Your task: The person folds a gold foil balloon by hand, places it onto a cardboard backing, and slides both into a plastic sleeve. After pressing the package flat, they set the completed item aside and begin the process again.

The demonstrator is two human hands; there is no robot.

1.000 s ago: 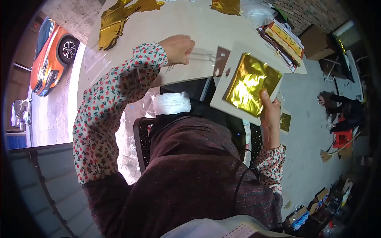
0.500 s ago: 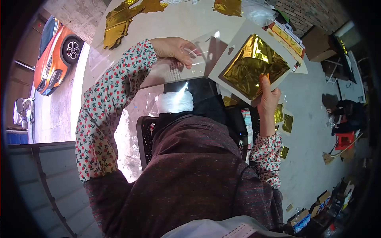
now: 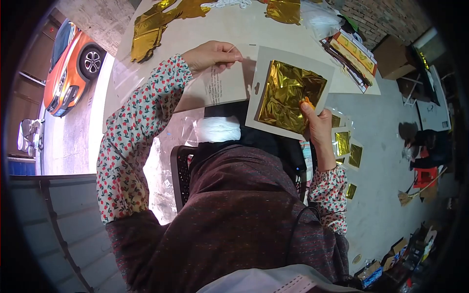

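Note:
My left hand (image 3: 212,56) pinches the edge of a clear plastic bag (image 3: 221,89) with small printed text on it. The bag lies at the table's near edge. In my right hand (image 3: 318,124) is a white card with a folded gold foil packet (image 3: 290,97), gripped at its right side with the thumb on top. Something orange shows at that thumb's tip. A hanging hole is cut in the card's left margin, which lies close to the bag's right end. Below the bag, a bundle of white material in clear wrap (image 3: 220,129) rests near my lap.
Gold foil pieces (image 3: 149,34) lie on the far left of the table (image 3: 205,29). A stack of printed cards (image 3: 351,56) and white plastic packs (image 3: 320,19) are at the right. Several gold packets (image 3: 355,155) lie below on the right. A person (image 3: 432,146) sits farther off.
The card with the gold foil has moved left and turned more upright, towards the bag. My left hand has shifted up slightly and now pinches the bag's edge.

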